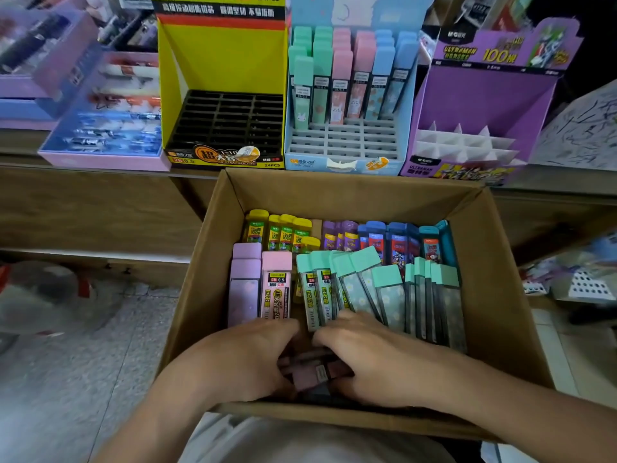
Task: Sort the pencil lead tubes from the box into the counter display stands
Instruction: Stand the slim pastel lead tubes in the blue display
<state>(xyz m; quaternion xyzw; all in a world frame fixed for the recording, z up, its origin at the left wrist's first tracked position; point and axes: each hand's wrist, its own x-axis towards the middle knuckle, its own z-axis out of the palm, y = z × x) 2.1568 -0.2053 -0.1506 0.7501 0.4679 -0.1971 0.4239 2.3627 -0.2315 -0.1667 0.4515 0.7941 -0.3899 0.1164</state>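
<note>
Pink lead tubes (314,374) lie at 6 o'clock in the box (500,279), clasped by left hand (247,355) and right hand (370,365).

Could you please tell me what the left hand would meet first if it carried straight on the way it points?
The left hand would probably meet the leaning mint-capped tubes first, though depth is unclear.

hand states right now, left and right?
Left hand: closed, gripping pink lead tubes in the cardboard box.
Right hand: fingers over the same tubes; whether it grips them cannot be told.
</note>
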